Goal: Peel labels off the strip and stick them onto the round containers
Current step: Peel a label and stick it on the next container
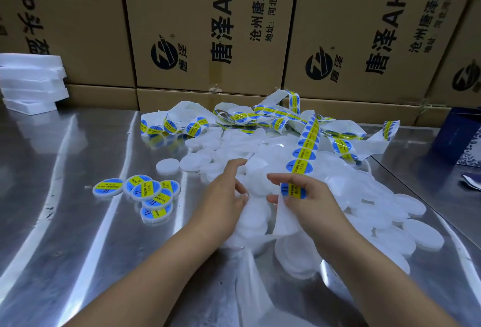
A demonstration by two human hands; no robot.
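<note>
1. On the table [78, 235], right in front of me, lies a pile [364, 196] of bare white containers, and both my hands are at its near edge.
2. My right hand [309, 196] pinches the strip [304, 149] between thumb and fingers, just at the lowest label [292, 190]. Bare backing hangs below my grip, and the rest of the strip climbs away over the pile to a tangle at the back.
3. My left hand [223, 191] rests on the pile, index finger stretched out, the other fingers curled down onto the white discs. White on white, I cannot tell whether it has closed round one container or only touches them.
4. Finished containers [145, 193], each with a blue and yellow label on top, sit in a small overlapping cluster to my left, well apart from the pile.
5. I judge I am between labels: the left hand seeks a bare container while a label waits at my right fingertips, not yet lifted from its backing as far as I can see.
6. The next move, I reckon, calls for the left hand to bring one container clear of the pile, flat face up. The right must then peel the label's edge free without creasing it, centre it and press it flat.
7. With most of the pile bare, the task looks far from done.
</note>
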